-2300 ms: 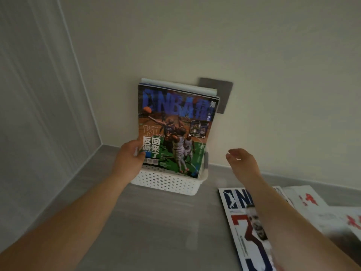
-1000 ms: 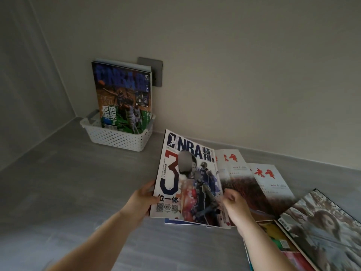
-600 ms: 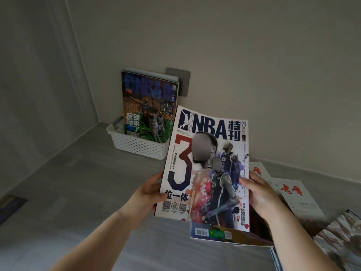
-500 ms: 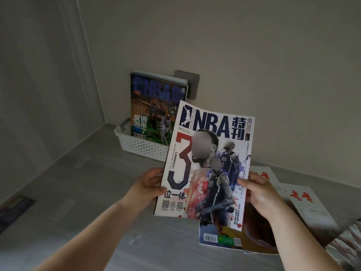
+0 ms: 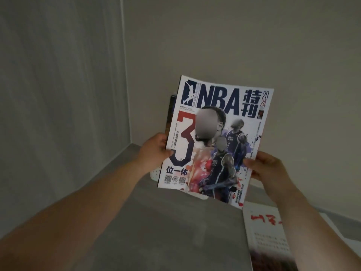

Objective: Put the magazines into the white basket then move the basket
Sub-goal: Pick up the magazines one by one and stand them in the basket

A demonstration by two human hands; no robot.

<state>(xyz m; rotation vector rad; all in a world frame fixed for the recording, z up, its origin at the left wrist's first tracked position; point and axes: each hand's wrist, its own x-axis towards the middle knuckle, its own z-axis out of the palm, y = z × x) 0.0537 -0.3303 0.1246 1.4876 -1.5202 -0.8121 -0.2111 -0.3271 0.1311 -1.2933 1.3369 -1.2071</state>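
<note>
Holding the NBA magazine upright with the left hand and right hand pinching its side edges, right in front of the mostly hidden white basket, it'll probably buckle or catch the rim going in since that floppy cover blocks the view.

Both hands hold NBA magazine upright

2 hands: left hand, right hand. 3 magazines: held NBA magazine, dark magazine behind, red-lettered magazine lying flat. 1 white basket.
</note>
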